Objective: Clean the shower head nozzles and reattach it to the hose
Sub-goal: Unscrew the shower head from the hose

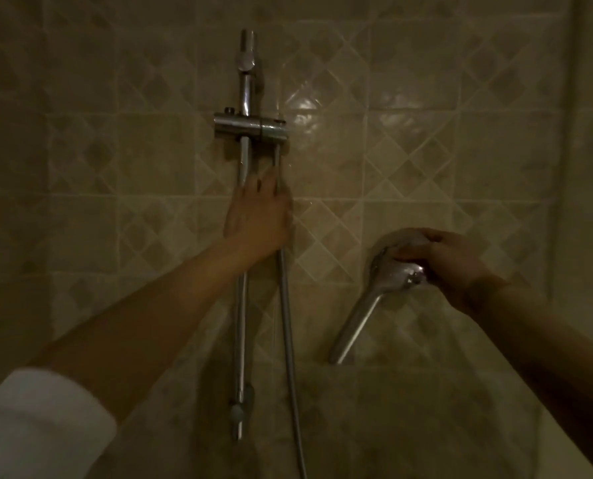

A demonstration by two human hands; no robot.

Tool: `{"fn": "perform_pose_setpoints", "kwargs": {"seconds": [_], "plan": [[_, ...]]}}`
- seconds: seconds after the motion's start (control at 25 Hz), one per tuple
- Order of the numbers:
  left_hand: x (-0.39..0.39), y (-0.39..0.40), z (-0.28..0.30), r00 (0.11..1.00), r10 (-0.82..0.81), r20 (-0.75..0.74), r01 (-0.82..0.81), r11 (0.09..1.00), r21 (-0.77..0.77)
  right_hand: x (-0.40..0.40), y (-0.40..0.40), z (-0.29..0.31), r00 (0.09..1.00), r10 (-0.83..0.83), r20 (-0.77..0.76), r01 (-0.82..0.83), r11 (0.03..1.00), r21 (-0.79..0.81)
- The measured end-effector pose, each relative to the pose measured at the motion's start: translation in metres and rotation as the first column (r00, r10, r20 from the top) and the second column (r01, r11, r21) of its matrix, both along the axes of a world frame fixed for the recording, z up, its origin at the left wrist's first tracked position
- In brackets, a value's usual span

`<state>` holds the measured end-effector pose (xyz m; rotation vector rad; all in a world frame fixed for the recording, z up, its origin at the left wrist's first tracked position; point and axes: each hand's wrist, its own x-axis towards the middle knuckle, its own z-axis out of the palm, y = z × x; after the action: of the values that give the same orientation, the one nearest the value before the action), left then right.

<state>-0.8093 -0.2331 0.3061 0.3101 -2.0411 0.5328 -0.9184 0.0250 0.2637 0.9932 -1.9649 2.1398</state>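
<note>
Against the tiled wall (pixel 426 160), dim and glossy, a chrome slide rail (pixel 241 305) runs upright with its bracket (pixel 252 127) high on it. Beside it hangs the hose (pixel 288 333), its top end at the bracket. The left hand (pixel 259 216) has its grip closed around the hose just below the bracket. The right hand (pixel 450 262) clasps the round body of the mixer tap (pixel 397 267), lever pointing down-left. I judge a nudged lever could send water out, and wet chrome may slip. No shower head and no containers are visible.
</note>
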Motion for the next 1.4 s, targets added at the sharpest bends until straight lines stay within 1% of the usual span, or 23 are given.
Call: {"fn": "perform_pose_setpoints", "kwargs": {"seconds": [0.04, 0.08, 0.12, 0.16, 0.2, 0.24, 0.28, 0.32, 0.36, 0.44, 0.52, 0.6, 0.68, 0.76, 0.88, 0.96, 1.04, 1.12, 1.24, 1.32, 1.4], "plan": [[-0.001, 0.006, -0.031, 0.993, -0.062, 0.105, 0.056, 0.997, 0.061, -0.004, 0.008, -0.01, 0.999, 0.021, 0.047, -0.019, 0.999, -0.04], [0.0, 0.015, -0.066, 0.961, -0.189, 0.203, 0.146, 0.966, 0.212, -0.009, 0.017, -0.024, 0.995, 0.038, 0.097, -0.03, 0.996, -0.083], [0.001, 0.023, -0.1, 0.9, -0.361, 0.246, 0.242, 0.881, 0.407, -0.014, 0.026, -0.038, 0.988, 0.053, 0.144, -0.035, 0.991, -0.126], [0.005, 0.034, -0.132, 0.816, -0.537, 0.212, 0.33, 0.735, 0.592, -0.02, 0.035, -0.055, 0.979, 0.064, 0.194, -0.031, 0.985, -0.17], [0.009, 0.045, -0.163, 0.721, -0.679, 0.135, 0.379, 0.551, 0.744, -0.025, 0.044, -0.074, 0.968, 0.075, 0.238, -0.026, 0.979, -0.203], [0.013, 0.057, -0.189, 0.656, -0.754, 0.042, 0.359, 0.36, 0.861, -0.029, 0.053, -0.093, 0.956, 0.086, 0.28, -0.02, 0.974, -0.228], [0.016, 0.069, -0.213, 0.624, -0.78, -0.052, 0.295, 0.174, 0.94, -0.028, 0.063, -0.113, 0.942, 0.094, 0.321, -0.013, 0.969, -0.246], [0.018, 0.08, -0.231, 0.622, -0.772, -0.132, 0.24, 0.028, 0.97, -0.028, 0.073, -0.132, 0.93, 0.104, 0.353, -0.009, 0.965, -0.262], [0.018, 0.089, -0.244, 0.634, -0.75, -0.189, 0.216, -0.063, 0.974, -0.024, 0.083, -0.15, 0.919, 0.107, 0.381, 0.001, 0.962, -0.274], [0.019, 0.103, -0.259, 0.66, -0.699, -0.277, 0.217, -0.176, 0.96, -0.011, 0.101, -0.181, 0.888, 0.09, 0.452, 0.056, 0.953, -0.299], [0.016, 0.11, -0.271, 0.666, -0.676, -0.314, 0.215, -0.229, 0.949, 0.007, 0.117, -0.208, 0.829, 0.006, 0.56, 0.185, 0.941, -0.284], [0.014, 0.113, -0.288, 0.64, -0.694, -0.33, 0.197, -0.268, 0.943, 0.026, 0.132, -0.233, 0.786, -0.047, 0.617, 0.251, 0.936, -0.248], [0.011, 0.114, -0.304, 0.62, -0.695, -0.365, 0.168, -0.338, 0.926, 0.048, 0.143, -0.251, 0.76, -0.108, 0.641, 0.286, 0.941, -0.18], [0.013, 0.116, -0.319, 0.618, -0.7, -0.359, 0.128, -0.361, 0.924, 0.073, 0.153, -0.265, 0.73, -0.186, 0.658, 0.32, 0.943, -0.088], [0.022, 0.12, -0.336, 0.565, -0.742, -0.36, 0.058, -0.4, 0.915, 0.112, 0.165, -0.282, 0.671, -0.292, 0.681, 0.382, 0.924, 0.02], [0.028, 0.123, -0.347, 0.538, -0.746, -0.392, 0.026, -0.451, 0.892, 0.139, 0.173, -0.291, 0.641, -0.347, 0.684, 0.427, 0.903, 0.058], [0.032, 0.13, -0.357, 0.508, -0.766, -0.393, -0.021, -0.467, 0.884, 0.17, 0.182, -0.299, 0.6, -0.405, 0.69, 0.481, 0.872, 0.094], [0.035, 0.146, -0.366, 0.441, -0.819, -0.368, -0.084, -0.446, 0.891, 0.21, 0.193, -0.307, 0.548, -0.473, 0.69, 0.562, 0.819, 0.115], [0.045, 0.188, -0.382, 0.301, -0.877, -0.375, -0.19, -0.44, 0.878, 0.272, 0.217, -0.316, 0.465, -0.569, 0.678, 0.704, 0.702, 0.106], [0.059, 0.224, -0.39, 0.192, -0.902, -0.386, -0.255, -0.425, 0.868, 0.321, 0.235, -0.32, 0.379, -0.627, 0.681, 0.79, 0.603, 0.116], [0.075, 0.263, -0.394, 0.069, -0.922, -0.38, -0.289, -0.383, 0.877, 0.371, 0.254, -0.322, 0.294, -0.662, 0.689, 0.855, 0.504, 0.119]]}}
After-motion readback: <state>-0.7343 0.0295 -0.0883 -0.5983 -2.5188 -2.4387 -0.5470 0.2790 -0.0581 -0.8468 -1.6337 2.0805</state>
